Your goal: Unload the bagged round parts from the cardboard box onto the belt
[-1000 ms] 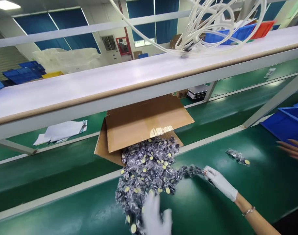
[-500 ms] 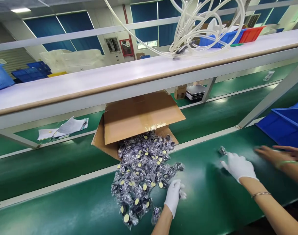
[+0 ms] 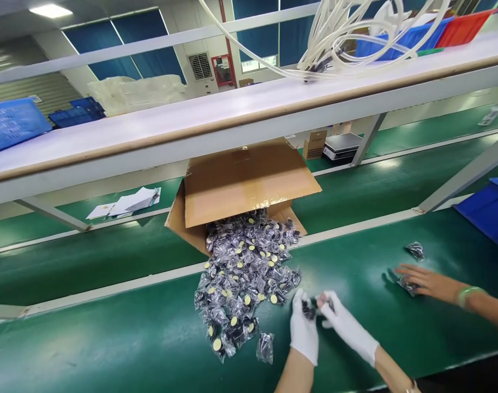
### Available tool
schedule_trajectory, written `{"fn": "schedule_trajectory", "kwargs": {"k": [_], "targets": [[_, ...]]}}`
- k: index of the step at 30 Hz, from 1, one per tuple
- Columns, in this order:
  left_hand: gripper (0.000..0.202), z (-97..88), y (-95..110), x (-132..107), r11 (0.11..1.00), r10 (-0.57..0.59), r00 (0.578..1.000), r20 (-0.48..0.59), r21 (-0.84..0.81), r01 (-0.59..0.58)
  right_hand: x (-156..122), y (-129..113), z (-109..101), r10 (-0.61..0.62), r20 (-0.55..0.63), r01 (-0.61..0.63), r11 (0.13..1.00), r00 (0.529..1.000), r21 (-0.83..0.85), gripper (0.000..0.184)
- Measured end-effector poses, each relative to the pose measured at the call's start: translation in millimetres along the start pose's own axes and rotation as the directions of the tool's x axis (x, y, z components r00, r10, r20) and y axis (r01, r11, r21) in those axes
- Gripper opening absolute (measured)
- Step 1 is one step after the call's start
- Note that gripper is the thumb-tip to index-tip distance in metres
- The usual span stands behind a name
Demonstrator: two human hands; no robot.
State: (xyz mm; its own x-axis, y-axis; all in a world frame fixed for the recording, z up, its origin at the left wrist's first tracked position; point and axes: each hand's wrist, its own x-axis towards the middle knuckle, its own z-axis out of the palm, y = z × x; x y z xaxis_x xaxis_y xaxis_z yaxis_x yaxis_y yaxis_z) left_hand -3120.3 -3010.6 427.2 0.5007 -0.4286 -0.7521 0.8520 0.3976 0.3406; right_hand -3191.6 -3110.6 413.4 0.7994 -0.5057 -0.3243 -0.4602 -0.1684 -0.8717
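Cardboard box point(image 3: 252, 174) gapes open, bagged parts point(image 3: 243, 267) spilling from its mouth. Blue bin point(image 3: 488, 213) at right hides its contents. Left hand point(image 3: 304, 330) curls its fingers round a dark piece point(image 3: 309, 310); right hand point(image 3: 347, 326) is just beside, its grip unclear.

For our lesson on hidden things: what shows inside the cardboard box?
Plastic-bagged dark pieces, some with yellow discs, lie in the mouth of the box and spread onto the green surface. The upper flap covers the deeper inside.
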Motion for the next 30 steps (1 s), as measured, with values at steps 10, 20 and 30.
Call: {"fn": "schedule_trajectory", "kwargs": {"k": [10,20,30], "targets": [[0.066,-84.8,-39.0,-62.9,0.486,0.395,0.857,0.332,0.716,-0.501,35.4,17.8,-130.3,-0.318,-0.374,-0.122,0.598,0.871,-0.792,0.048],[0.061,-330.7,172.8,9.0,-0.339,0.931,0.148,0.333,0.941,0.019,94.1,19.6,70.1,-0.71,0.107,0.486,0.356,0.696,-0.798,0.032],[0.053,-327.6,162.9,8.0,-0.43,0.893,0.185,0.41,0.899,0.084,55.1,17.3,14.7,-0.283,-0.175,0.21,0.913,0.943,-0.35,0.047]]}}
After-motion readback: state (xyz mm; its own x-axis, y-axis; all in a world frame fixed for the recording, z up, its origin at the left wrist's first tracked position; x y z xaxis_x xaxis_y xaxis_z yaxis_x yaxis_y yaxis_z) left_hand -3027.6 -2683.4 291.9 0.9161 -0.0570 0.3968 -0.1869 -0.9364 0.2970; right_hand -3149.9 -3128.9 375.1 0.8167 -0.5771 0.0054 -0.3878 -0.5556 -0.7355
